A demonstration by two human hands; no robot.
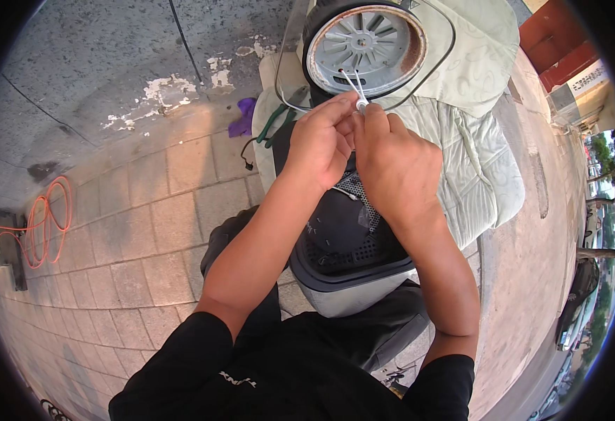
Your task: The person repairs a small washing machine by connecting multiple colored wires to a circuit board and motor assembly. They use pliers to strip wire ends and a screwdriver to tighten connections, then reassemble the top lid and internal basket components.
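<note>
- Just below the lower rim of a round, black-sided metal housing with a grey slotted plate and rust-stained edge (420, 59), two thin white wires (351, 83) run from the plate into the person's fingers.
- The right hand (397, 156) pinches the wires between thumb and bent forefinger, back upward. The left hand (323, 137) meets it, thumb and fingertips pressed together on the wires; the exact grip points are hidden.
- Both hands work close to the housing, probably because the wires are short. Its open face is turned toward the person, perhaps to leave the wires within reach.
- The housing forms a shallow round container, holding the slotted plate across its opening.
- Nearer the person than the housing is a black plastic tub with a perforated floor and pale grey outer wall (355, 282). Inside are a flat, dark, rounded piece (335, 228) and a short white cable end (347, 192); the forearms and hands hide part of it.
- A pale green quilted pad (486, 161) lies under the housing, likely as cushioning against the paving (174, 221).
- Left of the housing lie green-handled pliers (272, 125) and a crumpled purple cloth (242, 118), seemingly handy for the left hand.
</note>
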